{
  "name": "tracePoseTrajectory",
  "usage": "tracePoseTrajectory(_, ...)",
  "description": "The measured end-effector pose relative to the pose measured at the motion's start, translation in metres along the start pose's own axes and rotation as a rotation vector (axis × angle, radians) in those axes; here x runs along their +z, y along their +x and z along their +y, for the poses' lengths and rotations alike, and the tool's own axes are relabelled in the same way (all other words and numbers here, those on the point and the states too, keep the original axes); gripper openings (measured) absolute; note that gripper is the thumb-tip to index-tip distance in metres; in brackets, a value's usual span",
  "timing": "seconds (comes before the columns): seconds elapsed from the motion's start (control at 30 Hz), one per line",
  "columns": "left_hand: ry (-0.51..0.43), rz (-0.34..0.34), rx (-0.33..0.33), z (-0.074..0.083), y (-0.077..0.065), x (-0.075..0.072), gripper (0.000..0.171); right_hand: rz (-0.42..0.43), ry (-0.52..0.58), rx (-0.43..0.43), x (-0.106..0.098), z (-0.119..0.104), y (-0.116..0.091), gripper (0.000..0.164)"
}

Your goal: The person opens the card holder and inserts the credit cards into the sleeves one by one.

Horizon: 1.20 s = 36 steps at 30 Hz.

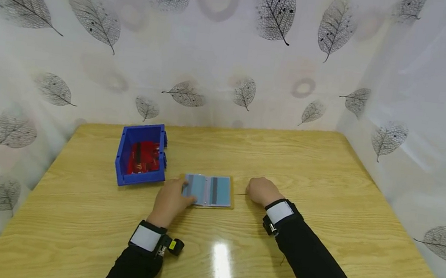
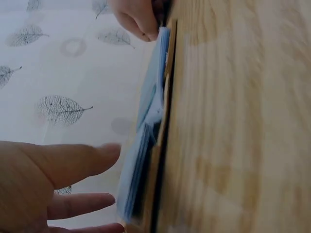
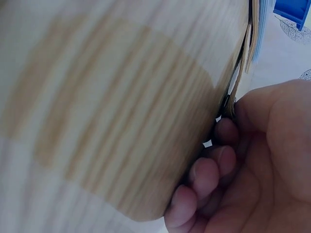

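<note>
A small card holder [image 1: 220,191] lies spread on the table, with clear bluish sleeves and a tan cover. At its left end is my left hand [image 1: 171,200], thumb and fingers extended. In the left wrist view, the left thumb [image 2: 97,160] is held above the sleeves [image 2: 133,174], and the lower fingertips come close to or touch their edge; exact contact is unclear. My right hand [image 1: 262,191] is low over the table to the right of the holder. It pinches the end of a thin tan cord [image 3: 236,87] that runs toward the cover.
A blue plastic bin [image 1: 121,163] stands behind and left of the holder, with red packets [image 1: 144,157] inside. The wooden table [image 1: 328,171] meets a leaf-patterned sheet [image 1: 216,63] at the back and sides. Light glares on the tabletop in front.
</note>
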<state>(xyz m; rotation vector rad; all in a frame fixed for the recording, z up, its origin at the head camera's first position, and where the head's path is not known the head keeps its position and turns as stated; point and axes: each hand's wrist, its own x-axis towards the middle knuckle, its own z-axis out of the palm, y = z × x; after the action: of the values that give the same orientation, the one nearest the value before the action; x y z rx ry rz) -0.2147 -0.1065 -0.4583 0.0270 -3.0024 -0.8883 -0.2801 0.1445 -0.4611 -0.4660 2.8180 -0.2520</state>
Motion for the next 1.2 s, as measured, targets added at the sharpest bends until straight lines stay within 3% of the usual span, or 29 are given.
tracePoseTrajectory(0.13,-0.020,-0.040,-0.002,-0.005,0.000,0.003,0.066,-0.017,0.001,-0.010,0.000,0.004,-0.002,0.032)
tracePoseTrajectory(0.33,0.015,-0.011,0.050,-0.002,0.001,0.017,0.067,-0.013,0.013,0.036,-0.001,0.014,-0.005,0.033)
tracePoseTrajectory(0.67,0.109,-0.004,0.092,0.024,0.010,0.034,0.057,-0.033,0.164,0.164,-0.021,0.036,-0.011,0.033)
tracePoseTrajectory(0.73,0.123,0.004,0.103,0.029,0.012,0.036,0.055,-0.007,0.151,0.197,-0.026,0.038,-0.013,0.032)
tracePoseTrajectory(0.9,0.142,0.021,0.104,0.039,0.016,0.042,0.054,0.151,0.111,0.221,-0.032,0.030,-0.019,0.022)
tracePoseTrajectory(0.97,0.145,0.025,0.094,0.042,0.017,0.043,0.053,0.181,0.179,0.190,-0.032,0.023,-0.020,0.023)
tracePoseTrajectory(1.1,0.146,0.024,0.073,0.045,0.017,0.042,0.053,0.152,0.357,0.142,-0.028,0.010,-0.020,0.027)
tracePoseTrajectory(1.2,0.138,0.009,0.061,0.046,0.016,0.041,0.053,0.146,0.427,0.135,-0.023,0.003,-0.020,0.030)
